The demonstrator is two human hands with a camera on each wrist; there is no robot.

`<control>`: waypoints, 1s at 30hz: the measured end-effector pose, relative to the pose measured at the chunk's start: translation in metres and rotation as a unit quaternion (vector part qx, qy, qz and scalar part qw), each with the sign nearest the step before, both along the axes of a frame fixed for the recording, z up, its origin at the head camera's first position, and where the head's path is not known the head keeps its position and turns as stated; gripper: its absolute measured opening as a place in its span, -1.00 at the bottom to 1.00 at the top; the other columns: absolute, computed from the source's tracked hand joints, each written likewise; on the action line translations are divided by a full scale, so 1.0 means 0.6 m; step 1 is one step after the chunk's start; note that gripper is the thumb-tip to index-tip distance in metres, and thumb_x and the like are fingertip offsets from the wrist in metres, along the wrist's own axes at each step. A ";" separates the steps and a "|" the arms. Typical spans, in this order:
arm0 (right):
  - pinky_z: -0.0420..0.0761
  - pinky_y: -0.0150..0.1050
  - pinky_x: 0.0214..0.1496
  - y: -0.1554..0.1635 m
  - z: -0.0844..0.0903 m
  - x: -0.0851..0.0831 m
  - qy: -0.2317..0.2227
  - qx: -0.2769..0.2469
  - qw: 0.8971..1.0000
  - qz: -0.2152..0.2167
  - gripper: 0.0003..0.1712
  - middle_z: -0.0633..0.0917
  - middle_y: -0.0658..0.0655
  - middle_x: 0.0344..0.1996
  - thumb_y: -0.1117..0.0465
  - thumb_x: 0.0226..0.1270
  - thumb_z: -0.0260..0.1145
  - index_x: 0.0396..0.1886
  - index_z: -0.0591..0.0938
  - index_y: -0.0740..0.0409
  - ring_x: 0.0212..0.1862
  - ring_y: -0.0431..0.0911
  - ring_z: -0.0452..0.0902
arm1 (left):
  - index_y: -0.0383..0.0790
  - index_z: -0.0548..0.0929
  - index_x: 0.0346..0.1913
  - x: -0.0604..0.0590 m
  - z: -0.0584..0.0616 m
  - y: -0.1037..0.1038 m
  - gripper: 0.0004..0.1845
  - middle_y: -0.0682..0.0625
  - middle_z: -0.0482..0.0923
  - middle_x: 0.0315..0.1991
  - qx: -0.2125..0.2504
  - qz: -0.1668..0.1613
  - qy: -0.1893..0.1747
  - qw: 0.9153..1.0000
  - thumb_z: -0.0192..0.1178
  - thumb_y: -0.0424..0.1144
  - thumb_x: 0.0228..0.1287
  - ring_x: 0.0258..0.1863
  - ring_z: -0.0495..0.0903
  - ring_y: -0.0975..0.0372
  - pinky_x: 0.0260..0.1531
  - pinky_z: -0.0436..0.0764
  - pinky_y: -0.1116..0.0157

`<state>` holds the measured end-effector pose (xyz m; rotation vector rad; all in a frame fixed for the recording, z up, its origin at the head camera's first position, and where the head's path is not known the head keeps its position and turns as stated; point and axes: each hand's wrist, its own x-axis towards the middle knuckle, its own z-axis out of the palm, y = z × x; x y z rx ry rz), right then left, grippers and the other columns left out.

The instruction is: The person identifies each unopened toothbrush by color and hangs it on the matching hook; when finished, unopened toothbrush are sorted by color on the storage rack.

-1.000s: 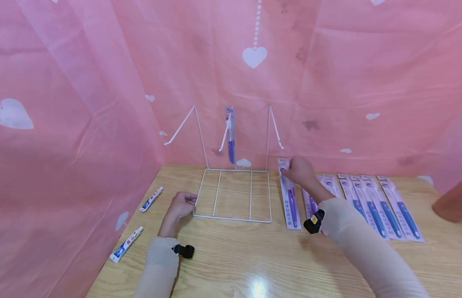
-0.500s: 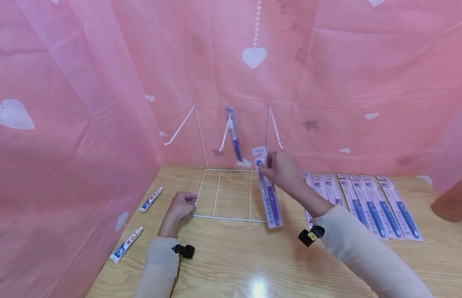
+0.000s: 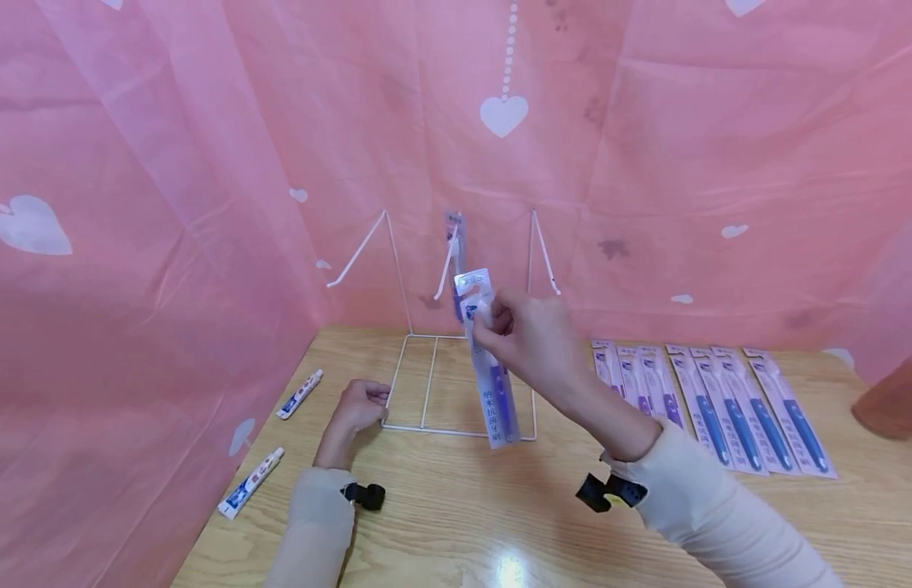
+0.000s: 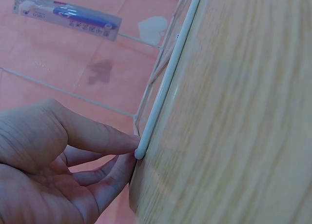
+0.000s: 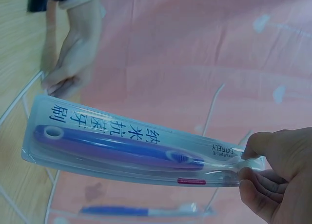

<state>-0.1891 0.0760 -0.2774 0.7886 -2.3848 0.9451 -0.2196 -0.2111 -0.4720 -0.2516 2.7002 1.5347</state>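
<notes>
My right hand [image 3: 532, 339] pinches the packaged toothbrush [image 3: 490, 376] by its top so it hangs upright, while my left hand [image 3: 360, 406] pinches the wire rack [image 3: 459, 429] corner, steadying it on the desk [image 3: 500, 523].

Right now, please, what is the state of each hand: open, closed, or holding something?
Left hand: fingers curled, pressing on the front corner of the white wire rack.
Right hand: pinches the top of a packaged toothbrush, lifted before the rack.

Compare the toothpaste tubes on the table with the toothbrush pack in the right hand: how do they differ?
The toothbrush pack hangs upright, pinched near its top by the right hand; the toothpaste tubes lie flat on the table, untouched. The pack is longer, clear, purple inside; the tubes are short, white.
</notes>
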 end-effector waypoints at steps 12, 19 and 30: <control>0.53 -0.48 -0.64 -0.043 0.012 0.015 -0.007 -0.014 0.998 0.053 -0.90 0.68 0.05 -0.56 0.33 0.18 0.39 -0.46 0.62 0.22 -0.61 -0.27 0.56 | -0.57 0.64 -0.01 -0.002 -0.003 0.000 -0.51 -0.21 0.64 -0.26 0.002 -0.002 0.005 1.000 0.18 -0.72 -0.16 -0.26 0.60 0.07 -0.20 0.63 0.24; 0.53 -0.49 -0.63 -0.053 0.010 0.009 -0.003 -0.009 0.999 0.048 -0.89 0.68 0.05 -0.59 0.33 0.17 0.38 -0.50 0.61 0.21 -0.60 -0.26 0.58 | -0.55 0.65 -0.01 -0.001 -0.001 0.009 -0.51 -0.20 0.64 -0.25 0.002 -0.002 0.004 1.000 0.19 -0.70 -0.15 -0.25 0.60 0.07 -0.18 0.63 0.23; 0.49 -0.44 -0.69 -0.049 0.005 0.000 0.007 -0.005 0.999 0.035 -0.83 0.61 -0.01 -0.67 0.35 0.14 0.36 -0.57 0.55 0.16 -0.67 -0.26 0.50 | -0.54 0.66 -0.02 -0.004 0.003 0.014 -0.52 -0.20 0.63 -0.26 0.002 0.001 0.000 1.000 0.20 -0.71 -0.15 -0.25 0.59 0.07 -0.21 0.62 0.24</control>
